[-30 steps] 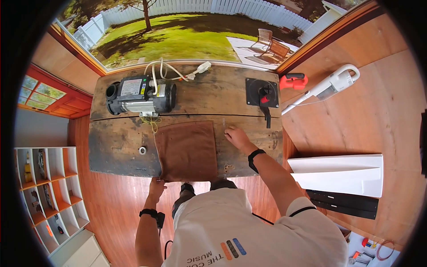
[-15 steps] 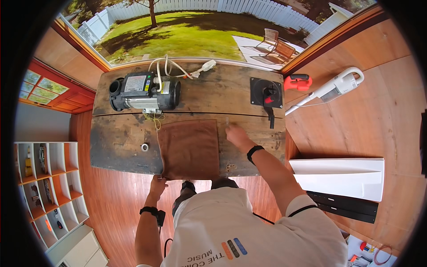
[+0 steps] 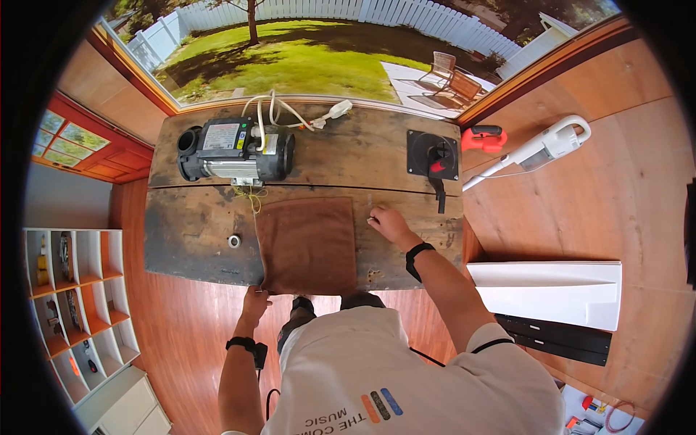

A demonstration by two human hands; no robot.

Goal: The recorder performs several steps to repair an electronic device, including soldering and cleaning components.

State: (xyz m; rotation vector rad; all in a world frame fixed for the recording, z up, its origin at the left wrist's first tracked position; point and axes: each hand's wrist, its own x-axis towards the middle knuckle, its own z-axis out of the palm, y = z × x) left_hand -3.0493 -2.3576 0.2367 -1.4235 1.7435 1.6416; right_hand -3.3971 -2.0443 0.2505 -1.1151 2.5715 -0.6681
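Lying flat, seemingly for easy reach, the cloth [image 3: 307,245] is placed between the left hand [image 3: 254,304] and the right hand [image 3: 391,223], whose curled fingers' grip cannot be told.

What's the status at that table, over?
Left hand by near left corner of cloth, grip unclear. Right hand right of cloth, grip unclear. Cloth spread on table. Pump beyond, apart from both hands.

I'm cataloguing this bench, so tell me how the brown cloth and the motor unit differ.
The brown cloth lies flat; the motor unit is bulky, black and silver. The brown cloth reaches the near edge of the bench, by the left hand; the motor unit sits farther back, toward the window. Both rest on the bench.
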